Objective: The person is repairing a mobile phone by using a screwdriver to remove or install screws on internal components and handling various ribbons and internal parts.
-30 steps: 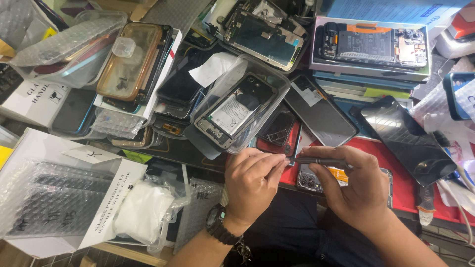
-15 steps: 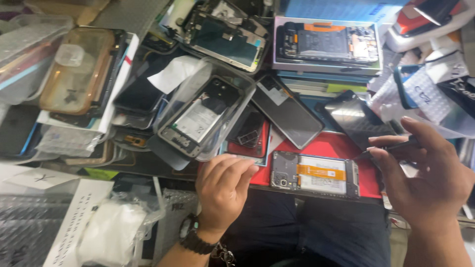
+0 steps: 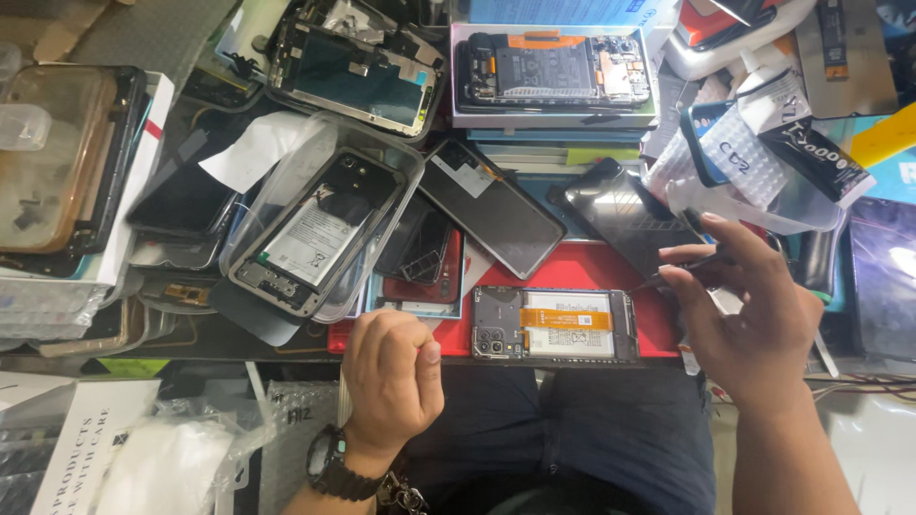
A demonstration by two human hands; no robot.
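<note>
Holding a thin tool beside one opened phone

Pinching a thin dark tool (image 3: 689, 265) between thumb and fingertips, the right hand (image 3: 754, 315) hovers just right of the opened phone (image 3: 556, 323); the tool's tip points left toward it; the phone's long axis runs left to right on the red mat (image 3: 572, 267). The left hand (image 3: 393, 372), curled into a loose fist with nothing visible inside, sits below and left of the phone's camera end; the right is nearer. One phone on the mat, one tool, two hands.

A cluttered desk (image 3: 239, 339) carries a red mat (image 3: 582, 267) near its front edge, beside phone parts.
</note>
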